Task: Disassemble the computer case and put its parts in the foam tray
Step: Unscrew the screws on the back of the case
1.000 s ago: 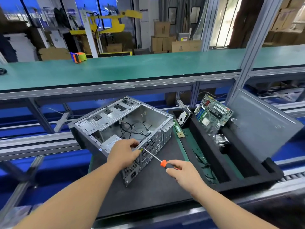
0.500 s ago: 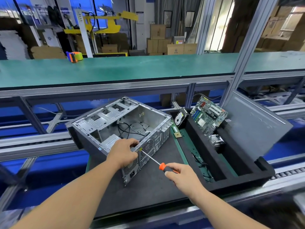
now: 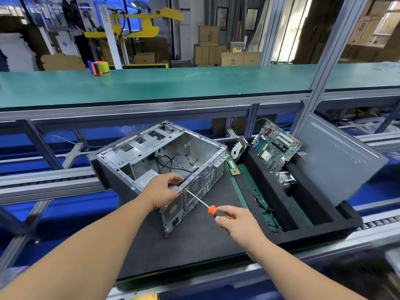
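An open grey computer case (image 3: 151, 148) lies on its side on a dark mat (image 3: 194, 241), cables and a power supply (image 3: 147, 177) still inside. My left hand (image 3: 162, 191) grips the case's rear top edge above the power supply. My right hand (image 3: 238, 224) holds an orange-handled screwdriver (image 3: 211, 210), whose tip touches the rear panel beside my left hand. To the right stands the black foam tray (image 3: 324, 226). In it are a motherboard (image 3: 275, 146), a hard drive (image 3: 237, 149), a heatsink (image 3: 285, 180) and the grey side panel (image 3: 337, 159).
A green RAM stick (image 3: 232, 166) lies between case and tray. A long green-topped bench (image 3: 173, 85) runs behind, with a tape dispenser (image 3: 98, 67) on it. An aluminium post (image 3: 320, 70) rises behind the tray. Roller conveyor rails (image 3: 378, 224) pass under the tray at right.
The hands and screwdriver stay in nearly the same pose at the rear panel. The camera view has shifted slightly.
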